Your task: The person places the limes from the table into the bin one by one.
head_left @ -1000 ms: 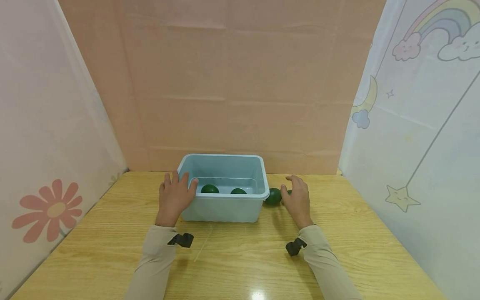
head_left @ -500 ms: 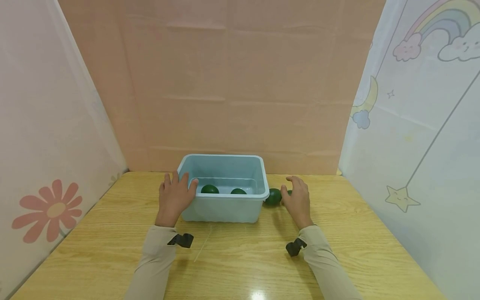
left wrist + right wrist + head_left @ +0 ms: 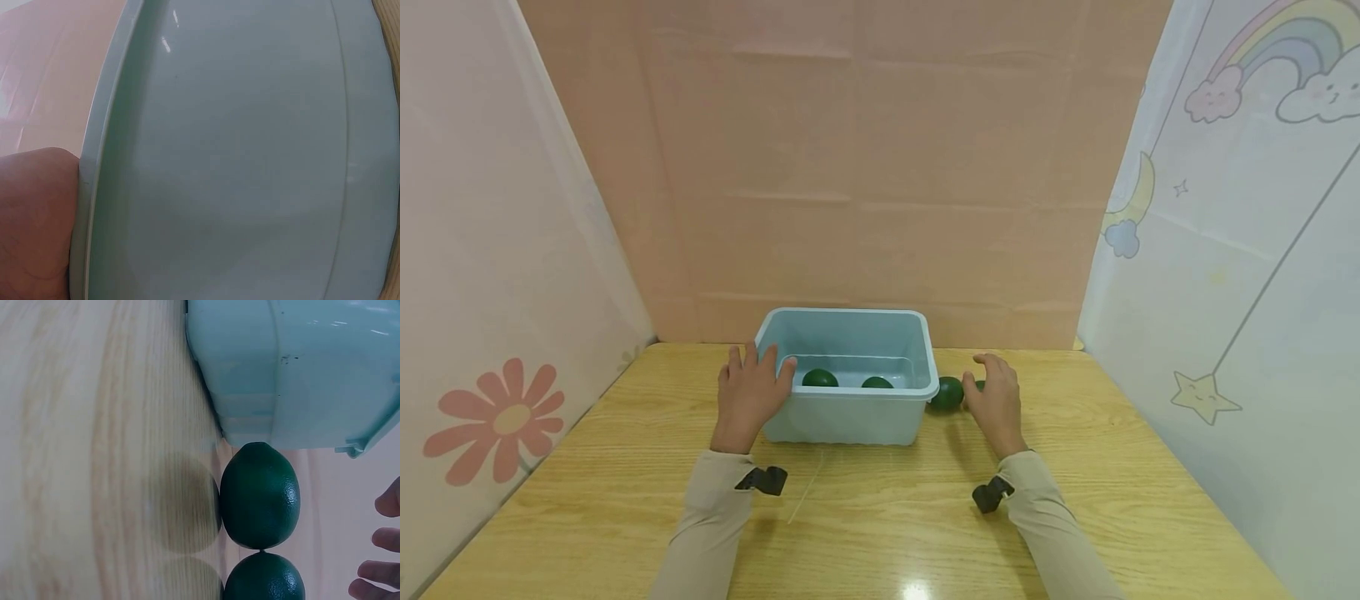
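Observation:
A pale blue plastic bin (image 3: 848,421) stands on the table with two dark green limes inside, one left (image 3: 820,378) and one right (image 3: 877,382). My left hand (image 3: 751,400) lies at its near left corner, fingers spread; the left wrist view shows part of that hand (image 3: 34,225) against the rim. Just right of the bin sits another lime (image 3: 946,394). My right hand (image 3: 996,407) hovers beside it, loosely bent and partly covering a further lime (image 3: 980,385). In the right wrist view the fingertips (image 3: 379,572) are apart from the two limes (image 3: 260,499), which nearly touch.
The wooden table (image 3: 880,517) extends in front of the bin and to both sides. A peach-coloured sheet (image 3: 865,167) hangs right behind it. Patterned cloth walls (image 3: 1262,317) close off left and right. A thin pale strand (image 3: 805,493) lies before the bin.

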Demonstrator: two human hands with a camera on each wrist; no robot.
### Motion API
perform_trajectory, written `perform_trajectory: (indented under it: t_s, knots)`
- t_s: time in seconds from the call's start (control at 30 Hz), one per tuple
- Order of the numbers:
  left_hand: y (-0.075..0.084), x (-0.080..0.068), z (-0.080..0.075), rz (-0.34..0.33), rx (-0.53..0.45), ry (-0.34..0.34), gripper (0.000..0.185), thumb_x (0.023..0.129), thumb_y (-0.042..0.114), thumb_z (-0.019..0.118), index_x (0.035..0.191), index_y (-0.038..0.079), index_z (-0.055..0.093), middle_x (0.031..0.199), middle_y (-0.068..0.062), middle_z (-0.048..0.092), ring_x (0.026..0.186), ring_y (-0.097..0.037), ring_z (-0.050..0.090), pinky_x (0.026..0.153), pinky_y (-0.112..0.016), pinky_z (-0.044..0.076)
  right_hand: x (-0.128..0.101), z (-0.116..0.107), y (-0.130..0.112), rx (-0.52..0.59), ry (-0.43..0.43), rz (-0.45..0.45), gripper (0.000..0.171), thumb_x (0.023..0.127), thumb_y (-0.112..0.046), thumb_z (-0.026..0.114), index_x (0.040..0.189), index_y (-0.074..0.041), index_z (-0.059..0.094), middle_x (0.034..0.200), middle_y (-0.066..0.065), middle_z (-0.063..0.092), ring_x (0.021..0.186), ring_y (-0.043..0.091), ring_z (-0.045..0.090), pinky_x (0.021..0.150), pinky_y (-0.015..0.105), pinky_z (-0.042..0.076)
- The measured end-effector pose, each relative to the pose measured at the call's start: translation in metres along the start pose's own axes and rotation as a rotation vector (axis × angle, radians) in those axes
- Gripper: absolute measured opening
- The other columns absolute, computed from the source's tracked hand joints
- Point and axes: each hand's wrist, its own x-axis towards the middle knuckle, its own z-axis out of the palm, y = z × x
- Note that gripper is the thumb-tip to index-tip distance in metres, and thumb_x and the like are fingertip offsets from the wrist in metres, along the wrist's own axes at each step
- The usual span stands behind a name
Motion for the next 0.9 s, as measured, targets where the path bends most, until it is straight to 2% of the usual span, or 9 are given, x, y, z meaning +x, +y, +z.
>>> perform_trajectory:
  t_s: [0.4, 0.9]
  knots:
    - [-0.001, 0.0, 0.0, 0.002, 0.005, 0.0, 0.061, 0.108, 0.041, 0.033, 0.15, -0.003, 0.039, 0.156, -0.037, 0.019, 0.145, -0.058, 0.006, 0.11, -0.07, 0.018, 0.001, 0.001, 0.005, -0.024, -0.013, 0.005, 0.037, 0.097, -0.016, 0.062, 0.126, 0.006, 0.059, 0.131, 0.025, 0.057, 0.124, 0.047, 0.047, 0.1, 0.061, 0.041]
    - [0.0, 0.0, -0.001, 0.0, -0.008, -0.01, 0.061, 0.108, 0.041, 0.033, 0.151, -0.002, 0.038, 0.157, -0.036, 0.019, 0.145, -0.057, 0.005, 0.111, -0.069, 0.017, 0.001, 0.004, 0.011, -0.058, -0.068, 0.06, 0.039, 0.096, -0.016, 0.063, 0.128, 0.007, 0.058, 0.133, 0.027, 0.055, 0.127, 0.048, 0.044, 0.103, 0.063, 0.036]
